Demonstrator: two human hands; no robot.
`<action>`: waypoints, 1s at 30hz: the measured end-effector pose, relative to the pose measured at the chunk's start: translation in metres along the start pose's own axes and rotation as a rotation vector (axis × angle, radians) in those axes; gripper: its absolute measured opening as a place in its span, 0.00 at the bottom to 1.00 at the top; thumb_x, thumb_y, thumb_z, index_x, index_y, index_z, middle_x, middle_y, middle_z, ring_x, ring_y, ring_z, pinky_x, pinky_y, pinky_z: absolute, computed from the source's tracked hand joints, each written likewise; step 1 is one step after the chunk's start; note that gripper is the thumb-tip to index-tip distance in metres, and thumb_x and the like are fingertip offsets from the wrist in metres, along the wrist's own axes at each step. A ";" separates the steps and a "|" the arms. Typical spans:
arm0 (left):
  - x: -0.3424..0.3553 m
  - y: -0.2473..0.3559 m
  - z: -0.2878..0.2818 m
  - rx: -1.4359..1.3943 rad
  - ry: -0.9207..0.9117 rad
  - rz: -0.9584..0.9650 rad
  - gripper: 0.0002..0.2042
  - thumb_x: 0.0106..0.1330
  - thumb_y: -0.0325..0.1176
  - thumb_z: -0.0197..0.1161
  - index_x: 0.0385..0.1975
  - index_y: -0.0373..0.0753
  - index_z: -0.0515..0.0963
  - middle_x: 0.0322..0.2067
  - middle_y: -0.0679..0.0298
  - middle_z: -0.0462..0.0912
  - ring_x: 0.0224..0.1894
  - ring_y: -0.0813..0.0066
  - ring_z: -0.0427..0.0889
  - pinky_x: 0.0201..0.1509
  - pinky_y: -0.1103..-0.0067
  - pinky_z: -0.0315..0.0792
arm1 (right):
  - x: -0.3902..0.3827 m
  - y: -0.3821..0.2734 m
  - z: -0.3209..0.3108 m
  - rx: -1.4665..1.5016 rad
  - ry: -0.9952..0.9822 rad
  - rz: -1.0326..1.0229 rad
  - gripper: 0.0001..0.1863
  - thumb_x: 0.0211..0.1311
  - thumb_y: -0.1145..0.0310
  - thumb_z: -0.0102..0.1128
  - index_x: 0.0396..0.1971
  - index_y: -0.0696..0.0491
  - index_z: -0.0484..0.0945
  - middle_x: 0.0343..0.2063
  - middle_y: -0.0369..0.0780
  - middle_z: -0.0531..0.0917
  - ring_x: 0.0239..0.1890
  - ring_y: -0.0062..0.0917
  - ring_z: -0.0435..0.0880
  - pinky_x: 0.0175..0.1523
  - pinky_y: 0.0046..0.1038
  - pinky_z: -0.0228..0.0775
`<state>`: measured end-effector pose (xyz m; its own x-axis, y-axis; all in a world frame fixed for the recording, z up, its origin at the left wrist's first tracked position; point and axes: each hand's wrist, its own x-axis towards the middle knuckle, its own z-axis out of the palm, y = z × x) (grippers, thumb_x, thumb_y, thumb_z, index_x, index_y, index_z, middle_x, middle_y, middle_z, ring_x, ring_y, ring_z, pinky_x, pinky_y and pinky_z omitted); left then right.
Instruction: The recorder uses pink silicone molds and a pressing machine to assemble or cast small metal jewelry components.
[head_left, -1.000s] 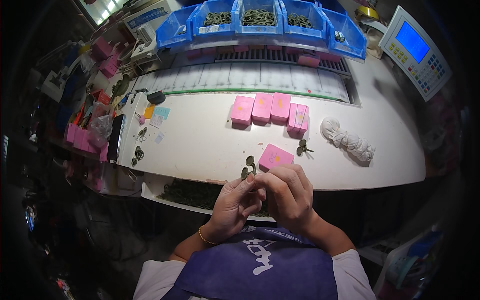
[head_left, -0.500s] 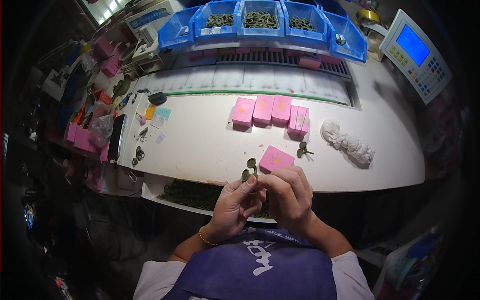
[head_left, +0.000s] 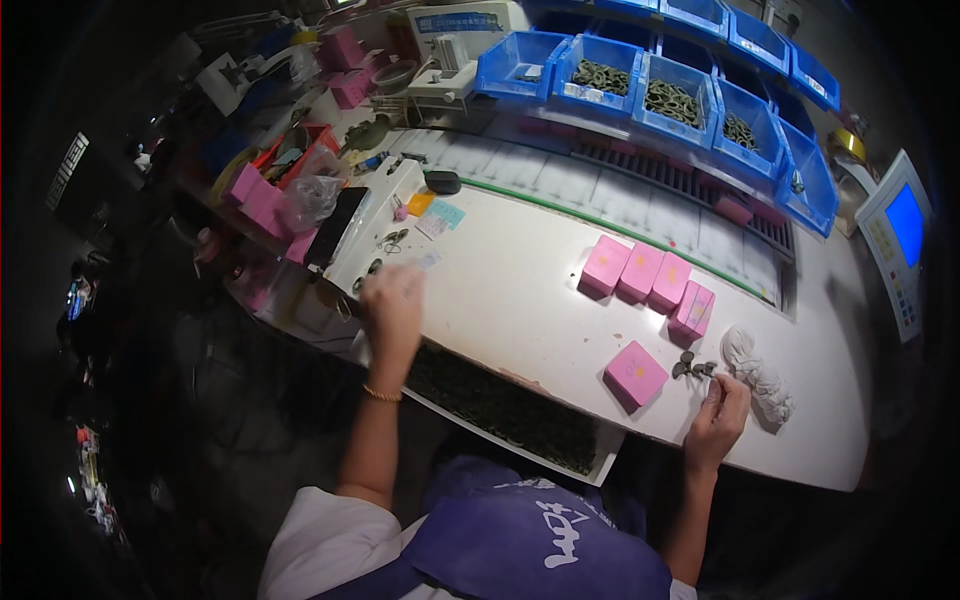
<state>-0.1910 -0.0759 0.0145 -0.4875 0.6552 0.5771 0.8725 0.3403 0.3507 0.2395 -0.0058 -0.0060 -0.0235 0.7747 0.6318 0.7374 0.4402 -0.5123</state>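
Observation:
At the right of the white bench, my right hand has thumb and forefinger closed at a small dark green piece with round disc ends. A similar dark green piece lies right beside it. My left hand is over the left end of the bench, smeared by motion, so its fingers cannot be read. Close to it are small dark green loops, partly hidden by the hand. A pink block lies flat to the left of my right hand.
Several pink blocks stand in a row farther back. A twisted white cloth lies right of my right hand. Blue bins with green rings line the back. An open drawer of dark green pieces juts out below the bench edge.
My hands were together at the front edge with a dark green disc-ended piece. They have parted, left hand to the bench's left end, right hand to the right. The view has turned left.

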 end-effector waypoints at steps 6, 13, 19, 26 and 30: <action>0.044 -0.062 0.030 0.600 -0.092 -0.045 0.20 0.67 0.52 0.59 0.44 0.40 0.82 0.44 0.56 0.82 0.55 0.53 0.75 0.61 0.53 0.61 | 0.002 0.000 0.000 0.008 -0.092 0.047 0.04 0.65 0.78 0.56 0.38 0.60 0.78 0.33 0.48 0.79 0.38 0.42 0.77 0.46 0.39 0.68; 0.056 -0.073 0.040 0.586 -0.038 0.024 0.13 0.69 0.45 0.58 0.35 0.41 0.80 0.37 0.62 0.82 0.47 0.60 0.78 0.52 0.59 0.64 | 0.000 -0.002 -0.001 0.084 -0.073 0.122 0.04 0.64 0.77 0.59 0.37 0.59 0.78 0.32 0.45 0.79 0.35 0.39 0.77 0.42 0.37 0.69; 0.023 0.035 -0.007 -0.419 -0.148 -0.129 0.06 0.68 0.33 0.63 0.30 0.38 0.79 0.28 0.64 0.80 0.31 0.70 0.75 0.42 0.74 0.65 | -0.001 -0.016 -0.004 0.144 0.009 0.108 0.05 0.64 0.77 0.61 0.38 0.59 0.79 0.32 0.45 0.80 0.34 0.37 0.77 0.40 0.35 0.70; -0.040 0.173 -0.044 -0.742 -0.388 0.197 0.04 0.61 0.25 0.69 0.28 0.36 0.80 0.27 0.66 0.79 0.30 0.78 0.71 0.38 0.80 0.66 | 0.021 -0.087 -0.008 0.494 -0.143 -0.125 0.13 0.57 0.77 0.69 0.42 0.58 0.81 0.36 0.44 0.82 0.38 0.36 0.79 0.43 0.33 0.71; -0.042 0.184 -0.049 -0.796 -0.458 0.221 0.04 0.61 0.27 0.71 0.28 0.37 0.81 0.27 0.66 0.80 0.30 0.77 0.70 0.38 0.79 0.65 | 0.027 -0.097 -0.007 0.547 -0.123 -0.181 0.17 0.53 0.77 0.73 0.44 0.57 0.81 0.37 0.42 0.83 0.38 0.36 0.80 0.43 0.33 0.72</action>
<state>-0.0121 -0.0737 0.0907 -0.1058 0.9086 0.4040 0.5821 -0.2728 0.7660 0.1726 -0.0310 0.0644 -0.2183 0.6982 0.6818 0.2595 0.7150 -0.6491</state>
